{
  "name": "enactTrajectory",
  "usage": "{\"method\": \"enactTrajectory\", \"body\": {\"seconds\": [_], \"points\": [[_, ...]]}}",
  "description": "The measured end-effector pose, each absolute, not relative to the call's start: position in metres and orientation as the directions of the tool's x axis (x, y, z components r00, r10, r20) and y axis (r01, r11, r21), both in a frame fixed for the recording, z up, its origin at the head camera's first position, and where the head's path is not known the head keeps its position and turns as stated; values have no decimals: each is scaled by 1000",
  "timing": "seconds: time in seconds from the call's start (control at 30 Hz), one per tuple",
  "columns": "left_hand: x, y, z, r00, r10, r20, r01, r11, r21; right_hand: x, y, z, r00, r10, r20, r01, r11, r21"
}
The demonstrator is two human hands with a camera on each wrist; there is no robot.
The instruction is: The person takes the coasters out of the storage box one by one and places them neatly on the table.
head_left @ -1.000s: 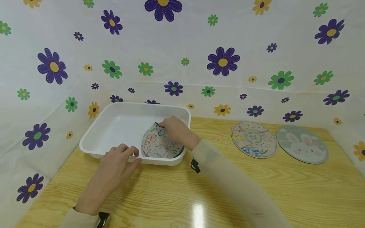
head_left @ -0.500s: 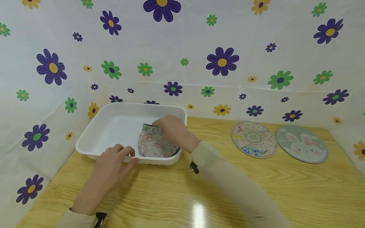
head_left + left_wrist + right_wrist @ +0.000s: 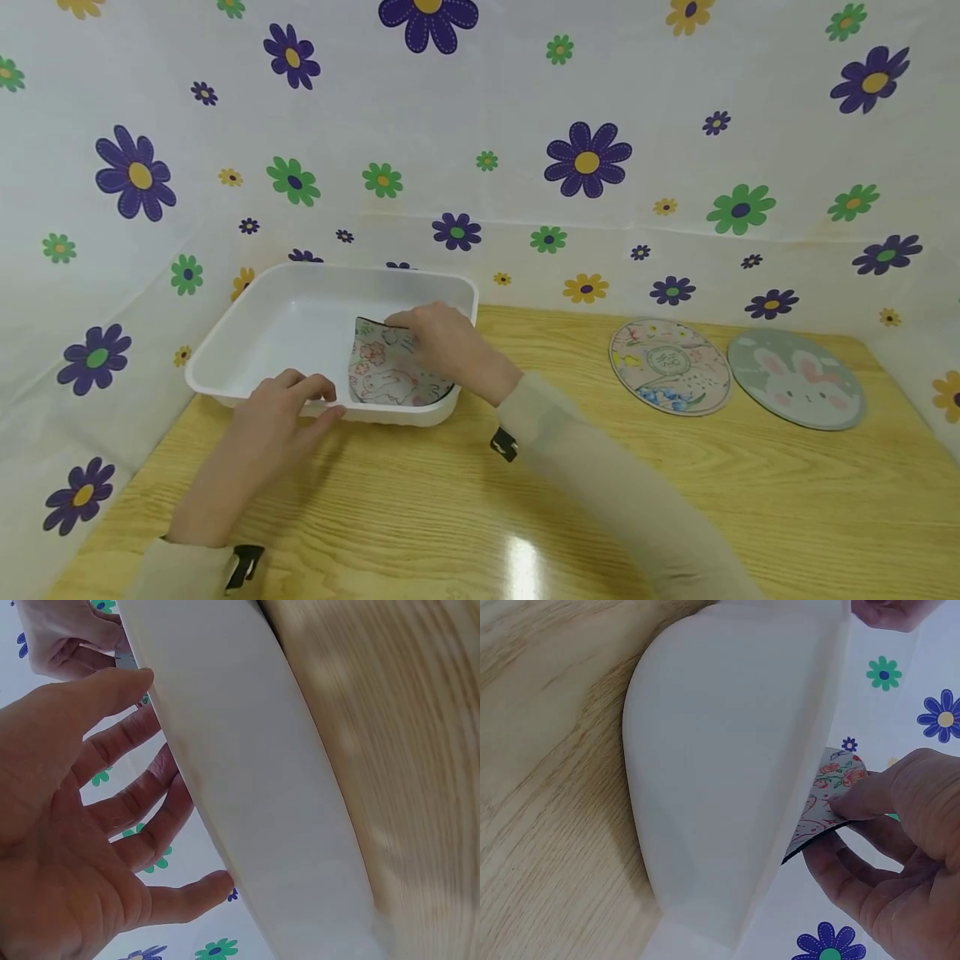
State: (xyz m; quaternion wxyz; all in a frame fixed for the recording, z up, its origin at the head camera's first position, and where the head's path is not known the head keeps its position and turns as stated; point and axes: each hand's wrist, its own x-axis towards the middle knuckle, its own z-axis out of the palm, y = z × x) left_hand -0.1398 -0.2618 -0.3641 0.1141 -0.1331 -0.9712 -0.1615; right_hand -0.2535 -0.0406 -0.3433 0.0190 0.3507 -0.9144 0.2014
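Observation:
A white plastic basin (image 3: 247, 333) stands on the wooden table. My left hand (image 3: 281, 425) holds its front rim, fingers bent over the edge and thumb at the rim; in the left wrist view the fingertips (image 3: 174, 795) reach behind that edge. Inside the basin's right end is a thin mat (image 3: 390, 367) printed with a rabbit and red flowers, its upper edge bent. My right hand (image 3: 453, 346) pinches it, thumb on the printed face and fingers against the dark back, as the right wrist view shows at the mat (image 3: 829, 791). The hand hides part of the mat.
To the right on the table (image 3: 570, 483) lie two round mats: a pink floral one (image 3: 670, 367) and a grey-green one with a rabbit face (image 3: 797, 379). A flower-printed cloth (image 3: 510, 100) hangs behind the table and on its left side.
The basin has slid left, with both hands and the mat moving along. The mat's bent upper edge has shifted left and straightened somewhat. The two round mats stay in place.

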Motion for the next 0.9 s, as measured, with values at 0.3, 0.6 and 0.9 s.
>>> {"method": "enactTrajectory", "body": {"seconds": [0.3, 0.6, 0.9], "points": [[-140, -264, -364, -939, 226, 258, 296, 914, 278, -253, -42, -346, -777, -608, 161, -625, 714, -315], [-142, -264, -367, -916, 241, 322, 326, 914, 242, -252, -40, -346, -766, -617, 177, -642, 722, -260], [-143, -263, -368, -913, 227, 338, 319, 916, 245, -252, -40, -345, -748, -622, 233, -664, 708, -243]]}}
